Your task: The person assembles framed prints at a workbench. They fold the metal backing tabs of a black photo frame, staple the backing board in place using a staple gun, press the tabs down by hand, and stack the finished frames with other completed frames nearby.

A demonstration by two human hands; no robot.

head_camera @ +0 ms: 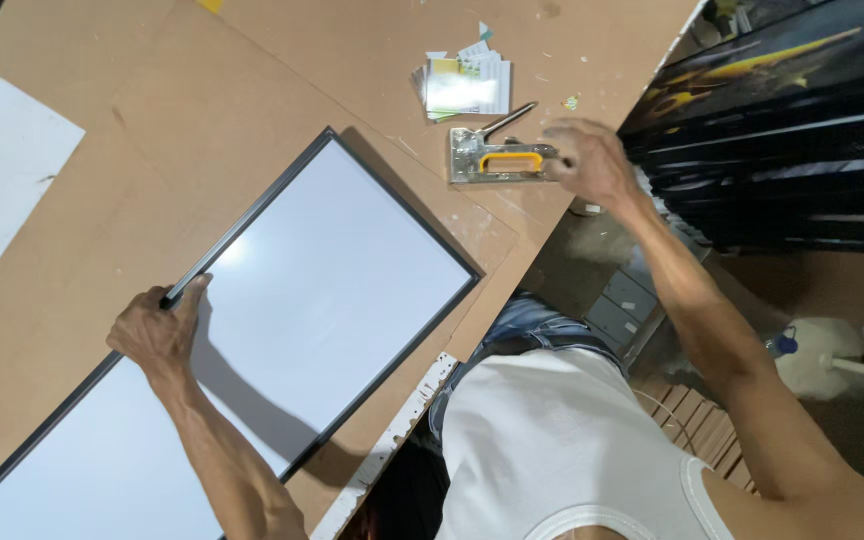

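Head view: left hand (157, 330) pinching the frame's (252, 330) far edge on the bench (152, 120); right hand (592, 160) closed on the stapler (497, 157), well right of the frame. Risky: one-handed grip, frame could slide or tip; stapler near bench edge, could drop.

Frame (282, 300) flat on table (102, 180); staple gun (497, 158) to right, paper stack (467, 85) behind it.

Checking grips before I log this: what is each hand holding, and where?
The left hand grips the black picture frame at its long upper edge. The right hand touches the staple gun at its handle end; a full grip cannot be told.
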